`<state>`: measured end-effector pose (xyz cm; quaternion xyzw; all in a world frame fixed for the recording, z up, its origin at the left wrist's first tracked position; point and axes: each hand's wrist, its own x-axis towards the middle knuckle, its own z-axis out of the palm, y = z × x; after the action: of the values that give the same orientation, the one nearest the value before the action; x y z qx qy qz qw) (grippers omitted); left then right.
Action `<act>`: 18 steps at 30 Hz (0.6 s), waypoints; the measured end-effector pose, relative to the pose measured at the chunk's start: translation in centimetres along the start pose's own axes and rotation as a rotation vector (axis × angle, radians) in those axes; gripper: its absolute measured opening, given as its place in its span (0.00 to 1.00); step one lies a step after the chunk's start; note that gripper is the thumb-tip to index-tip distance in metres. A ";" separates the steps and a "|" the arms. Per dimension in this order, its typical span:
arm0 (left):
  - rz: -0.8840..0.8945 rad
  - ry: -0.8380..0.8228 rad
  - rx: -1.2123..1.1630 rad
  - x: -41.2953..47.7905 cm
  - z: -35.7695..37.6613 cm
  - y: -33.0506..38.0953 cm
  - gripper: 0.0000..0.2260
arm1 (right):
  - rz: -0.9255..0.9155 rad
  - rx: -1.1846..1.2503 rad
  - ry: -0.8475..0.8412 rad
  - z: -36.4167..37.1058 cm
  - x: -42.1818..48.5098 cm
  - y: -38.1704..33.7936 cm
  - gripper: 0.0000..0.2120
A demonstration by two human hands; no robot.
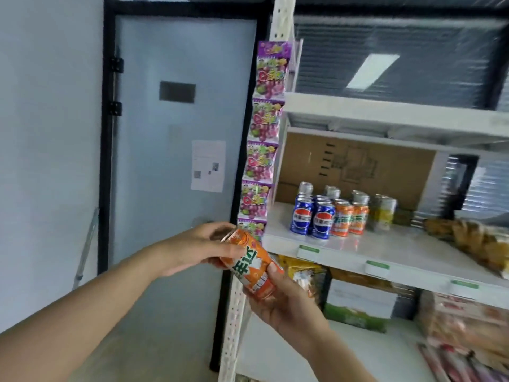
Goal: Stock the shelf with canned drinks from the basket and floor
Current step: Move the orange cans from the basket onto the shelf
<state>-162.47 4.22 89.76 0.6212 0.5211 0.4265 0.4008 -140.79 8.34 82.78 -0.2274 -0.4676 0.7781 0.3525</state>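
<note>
We hold one orange can [249,264] between both hands, tilted, its top end up and to the left. Our left hand [192,249] curls round the top end, fingers over the rim. Our right hand [286,304] cups the bottom end from below, thumb pressed on the label. The two hands sit close together, with only the can between them.

Up and to the right of our hands runs the white shelf board [371,249]. On it, well apart from the can we hold, stand upright blue cans [323,220], then a pair of shelved orange cans [349,220] just beside them, then yellow cans [384,213] farther right. A cardboard box [371,166] stands behind these rows. The picture is blurred there, so we cannot count the cans in the back rows.

Straight above our hands a strip of purple candy packets [264,139] hangs down the shelf's white post [234,312], its lowest packet just behind the can's top end. Beyond our left hand is a frosted door [165,119] with a paper notice [208,165] on it.
</note>
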 end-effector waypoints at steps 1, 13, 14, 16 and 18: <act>0.023 -0.019 0.030 1.4 1.4 1.1 0.28 | -0.019 -0.015 0.011 -1.5 -1.0 -1.4 0.32; 0.306 -0.200 0.294 18.4 13.3 10.5 0.29 | -0.207 -0.104 0.237 -15.1 -2.5 -11.8 0.30; 0.324 -0.223 0.316 20.0 13.8 10.9 0.28 | -0.222 -0.097 0.246 -15.8 -2.3 -12.7 0.26; 0.350 -0.262 0.354 22.9 14.8 11.4 0.28 | -0.249 -0.147 0.278 -17.7 -1.3 -14.0 0.24; 0.365 -0.292 0.386 25.9 15.7 11.9 0.26 | -0.273 -0.234 0.337 -19.3 -0.4 -15.2 0.26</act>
<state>-141.59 27.43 98.91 0.8241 0.4093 0.2905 0.2627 -122.21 23.79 87.44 -0.3279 -0.5157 0.6149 0.4984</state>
